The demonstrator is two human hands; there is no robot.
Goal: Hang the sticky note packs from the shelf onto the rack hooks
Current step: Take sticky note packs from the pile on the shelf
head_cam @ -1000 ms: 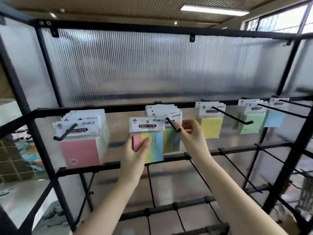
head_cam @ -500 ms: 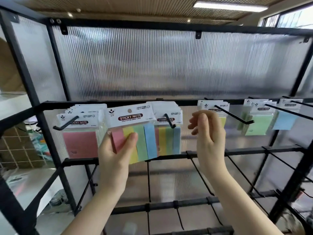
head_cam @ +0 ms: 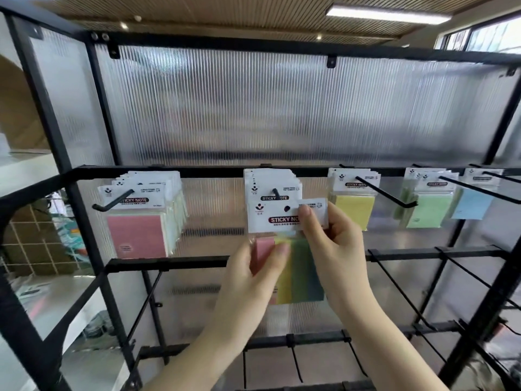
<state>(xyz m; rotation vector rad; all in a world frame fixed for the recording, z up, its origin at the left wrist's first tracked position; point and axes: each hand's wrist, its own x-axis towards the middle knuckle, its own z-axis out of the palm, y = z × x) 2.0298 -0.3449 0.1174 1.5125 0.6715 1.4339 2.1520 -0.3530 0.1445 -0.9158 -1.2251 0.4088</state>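
Both hands (head_cam: pixel 253 277) grip striped pack (head_cam: pixel 298 272) below hook (head_cam: pixel 276 193).

A striped sticky note pack (head_cam: pixel 287 244) is held upright before the middle hook (head_cam: pixel 276 194), where similar packs (head_cam: pixel 270 183) hang from the rack (head_cam: pixel 197 172)'s upper bar.

A shop display: black hook rack (head_cam: pixel 174 173) with carded sticky note packs (head_cam: pixel 141 218).

Bright, even illumination from a ceiling light (head_cam: pixel 387 13) and window (head_cam: pixel 485 35). Ribbed panel (head_cam: pixel 282 108) shows soft glare. Wide-angle distortion bends frame (head_cam: pixel 70 136) edges. Hands show motion blur.
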